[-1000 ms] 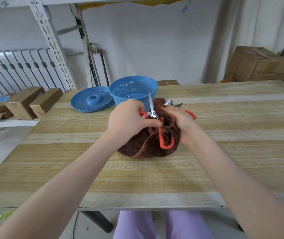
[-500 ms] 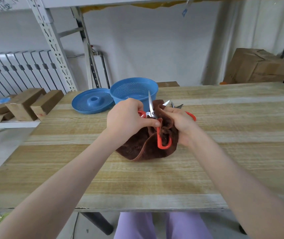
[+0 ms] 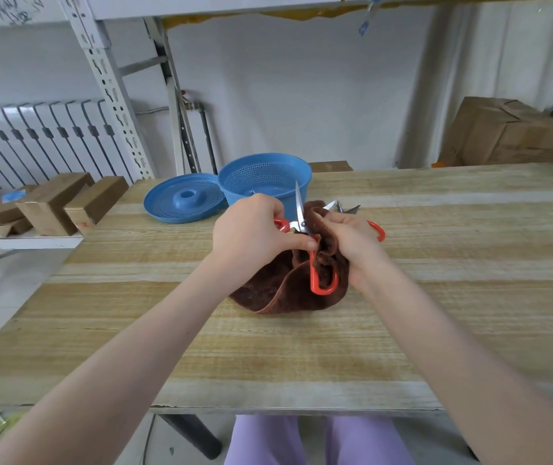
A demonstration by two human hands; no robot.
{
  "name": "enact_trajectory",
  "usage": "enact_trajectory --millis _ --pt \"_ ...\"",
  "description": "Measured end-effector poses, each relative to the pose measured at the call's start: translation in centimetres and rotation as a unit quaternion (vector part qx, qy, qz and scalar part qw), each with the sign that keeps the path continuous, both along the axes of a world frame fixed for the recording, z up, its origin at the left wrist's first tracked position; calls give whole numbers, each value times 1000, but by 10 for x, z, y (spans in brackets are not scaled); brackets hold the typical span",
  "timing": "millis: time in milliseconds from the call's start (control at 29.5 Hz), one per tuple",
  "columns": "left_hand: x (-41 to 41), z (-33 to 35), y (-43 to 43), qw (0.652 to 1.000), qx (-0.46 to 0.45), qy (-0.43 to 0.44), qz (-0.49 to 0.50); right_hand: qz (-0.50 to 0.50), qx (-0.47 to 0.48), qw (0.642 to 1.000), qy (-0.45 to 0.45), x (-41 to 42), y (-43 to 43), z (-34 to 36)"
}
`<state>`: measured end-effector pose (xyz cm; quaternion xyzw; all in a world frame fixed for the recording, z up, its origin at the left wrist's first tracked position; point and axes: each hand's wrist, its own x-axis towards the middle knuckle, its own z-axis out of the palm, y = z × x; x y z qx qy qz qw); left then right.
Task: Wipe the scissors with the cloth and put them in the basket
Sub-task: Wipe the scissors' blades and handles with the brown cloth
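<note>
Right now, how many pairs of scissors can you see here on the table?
2 at least. The held scissors stand upright in the left hand, against the cloth. A second pair lies behind the right hand, partly hidden; more may be there.

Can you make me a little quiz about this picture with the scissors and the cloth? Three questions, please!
1. True or false: the scissors held against the cloth already lie inside the blue basket.
2. What colour are the handles of those scissors? A. green B. red C. black
3. Fill the gap: the blue lid lies on the table to the ___ of the basket.

Key: 1 false; 2 B; 3 left.
</note>
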<state>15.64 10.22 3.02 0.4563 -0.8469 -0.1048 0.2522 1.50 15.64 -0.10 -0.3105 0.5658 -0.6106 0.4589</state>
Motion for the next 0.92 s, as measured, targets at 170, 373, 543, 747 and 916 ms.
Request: enact_trajectory --millis 170,373,543,747,916 --pt "-1 2 1 1000 -9 6 0 12 -6 1000 -24 -1 0 4" --pt "-3 3 -1 1000 0 21 -2 -4 0 1000 5 -1 -1 11" --pt "-5 1 -1 1000 0 22 -2 10 -12 999 -45 -2 -1 9" --pt "0 1 0 1000 -1 13 -1 3 1 1000 -27 -1 -4 7" --pt "0 -1 1 1000 -11 19 -4 -6 -6 998 -54 -1 -3 2"
